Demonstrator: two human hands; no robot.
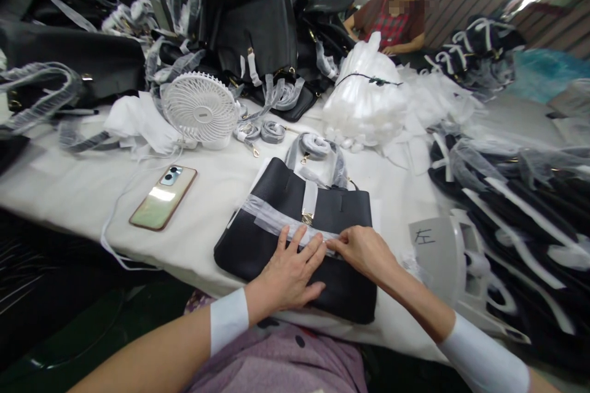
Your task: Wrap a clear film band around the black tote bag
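Observation:
A black handbag [295, 245] lies flat on the white-covered table in front of me, its wrapped handles pointing away. Across its front runs a band of translucent wrapping [265, 211], passing under a gold clasp [307, 218]. My left hand [295, 267] rests on the bag with fingers spread, the fingertips pressing on the band. Close by on the right, my right hand [364, 250] pinches the band between thumb and fingers. A coiled, wrapped strap [316, 145] with a gold hook lies between the handles.
A phone [163, 197] and a white fan [200, 110] stand to the left. Black bags [258, 30] pile up behind. A bundle of white plastic bags [364, 95] sits at the back. More wrapped bags [530, 227] and a grey plastic holder [442, 254] are on the right. A person [399, 21] works opposite.

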